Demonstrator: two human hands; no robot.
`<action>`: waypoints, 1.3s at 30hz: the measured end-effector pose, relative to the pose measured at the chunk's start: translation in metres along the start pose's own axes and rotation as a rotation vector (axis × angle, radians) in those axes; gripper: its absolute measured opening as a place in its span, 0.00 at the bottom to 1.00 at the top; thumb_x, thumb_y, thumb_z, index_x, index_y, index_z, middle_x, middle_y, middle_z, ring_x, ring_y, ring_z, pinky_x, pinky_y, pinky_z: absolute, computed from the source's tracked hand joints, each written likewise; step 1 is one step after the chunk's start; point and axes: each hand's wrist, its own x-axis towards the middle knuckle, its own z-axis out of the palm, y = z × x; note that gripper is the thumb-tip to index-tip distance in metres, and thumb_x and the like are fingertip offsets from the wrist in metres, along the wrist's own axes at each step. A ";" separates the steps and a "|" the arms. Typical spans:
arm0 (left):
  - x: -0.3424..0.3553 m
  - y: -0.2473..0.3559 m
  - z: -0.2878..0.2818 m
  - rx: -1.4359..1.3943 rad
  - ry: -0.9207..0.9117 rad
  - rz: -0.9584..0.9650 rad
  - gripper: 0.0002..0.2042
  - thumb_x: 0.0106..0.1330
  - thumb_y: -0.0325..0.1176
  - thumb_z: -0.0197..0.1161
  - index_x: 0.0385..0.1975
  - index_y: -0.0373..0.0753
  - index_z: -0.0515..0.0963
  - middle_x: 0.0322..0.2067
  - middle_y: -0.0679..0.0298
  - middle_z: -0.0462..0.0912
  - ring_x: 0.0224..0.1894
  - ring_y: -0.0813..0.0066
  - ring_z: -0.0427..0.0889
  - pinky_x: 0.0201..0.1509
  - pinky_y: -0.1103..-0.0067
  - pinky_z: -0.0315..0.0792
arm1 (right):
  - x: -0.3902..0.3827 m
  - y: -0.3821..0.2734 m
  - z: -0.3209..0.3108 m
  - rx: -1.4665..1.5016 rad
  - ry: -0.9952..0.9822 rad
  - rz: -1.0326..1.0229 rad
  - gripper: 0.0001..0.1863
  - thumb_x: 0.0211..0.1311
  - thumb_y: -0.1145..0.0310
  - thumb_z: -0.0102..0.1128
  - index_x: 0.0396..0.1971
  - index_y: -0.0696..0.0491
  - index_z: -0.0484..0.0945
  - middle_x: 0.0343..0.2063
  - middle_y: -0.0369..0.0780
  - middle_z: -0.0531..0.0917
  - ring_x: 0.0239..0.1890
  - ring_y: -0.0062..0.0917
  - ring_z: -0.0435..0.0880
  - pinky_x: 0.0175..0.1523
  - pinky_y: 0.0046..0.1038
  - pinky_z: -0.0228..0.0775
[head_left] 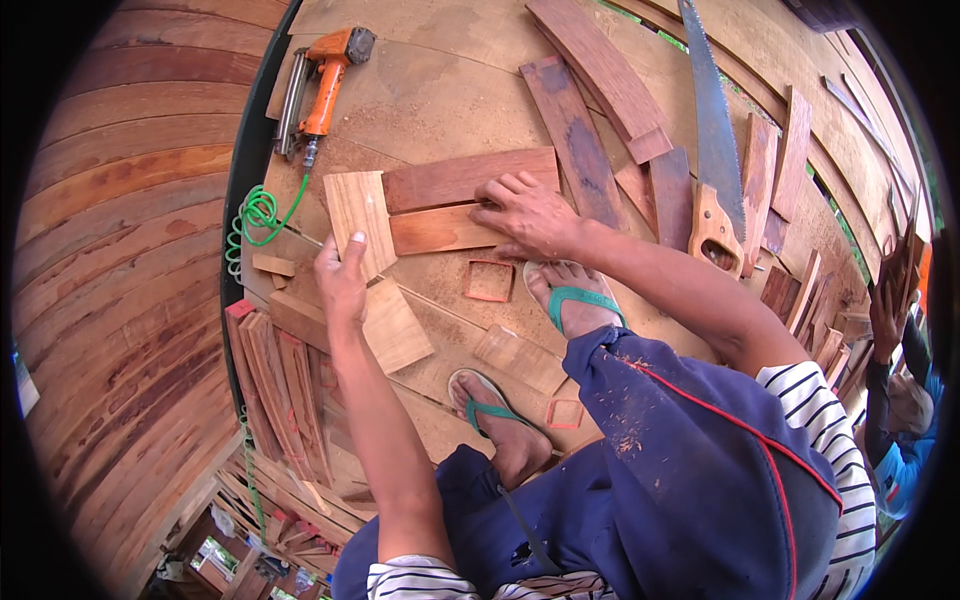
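Note:
In my left hand (343,277) is a short pale wooden board (357,215), its thumb lying on the face and the fingers partly hidden underneath. That board stands across the left ends of two planks, a dark reddish plank (440,180) and, on the near side, an orange-brown plank (440,231). The two planks lie side by side, a thin line between them. My right hand (530,215) grips them near their right ends, fingers bent over the wood and thumb at the near edge. Just nearer than my left hand lies another pale board (398,328).
An orange nail gun (325,95) lies at the upper left, joined to a coiled green hose (262,208). A handsaw (717,150) and several loose planks (605,75) lie to the right. My sandalled feet (580,298) rest on the worktop. Another person (905,410) is at far right.

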 end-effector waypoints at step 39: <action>0.001 -0.007 -0.006 -0.066 -0.002 -0.003 0.17 0.71 0.34 0.61 0.53 0.28 0.76 0.46 0.61 0.82 0.47 0.76 0.79 0.54 0.78 0.72 | 0.023 0.007 -0.008 -0.165 -0.080 0.117 0.55 0.43 0.32 0.70 0.72 0.42 0.62 0.71 0.48 0.60 0.75 0.41 0.54 0.77 0.49 0.42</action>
